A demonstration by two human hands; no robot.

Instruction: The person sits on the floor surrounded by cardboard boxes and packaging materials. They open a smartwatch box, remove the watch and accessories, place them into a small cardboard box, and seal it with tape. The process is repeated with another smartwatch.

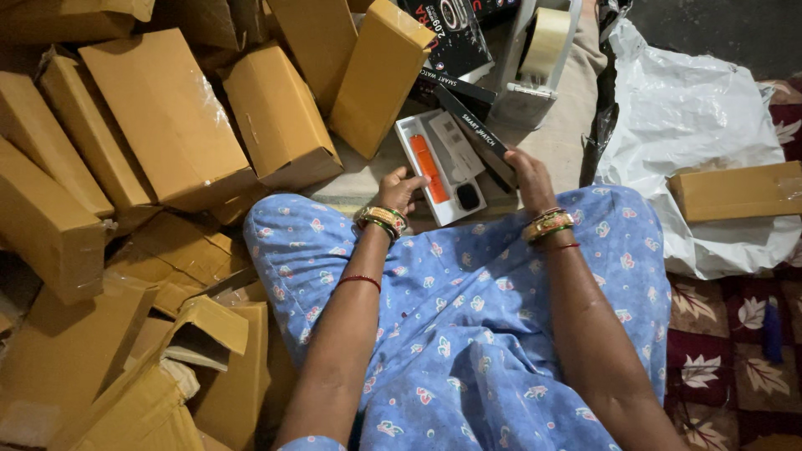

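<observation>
A white tray [415,132] lies on the floor before my knees, holding an orange strap [428,167], a white strap and a small black watch body [469,196]. My left hand [399,188] grips the tray's near left edge. My right hand [528,174] rests on a long black box lid [476,134] lying beside the tray's right side. Both wrists wear bangles. My lap is covered by blue flowered cloth.
Many brown cardboard boxes [171,117] are piled at the left and back, some flattened at bottom left. A tape dispenser [535,63] stands behind the tray. White plastic bags [693,125] with a brown box [735,190] on them lie at the right.
</observation>
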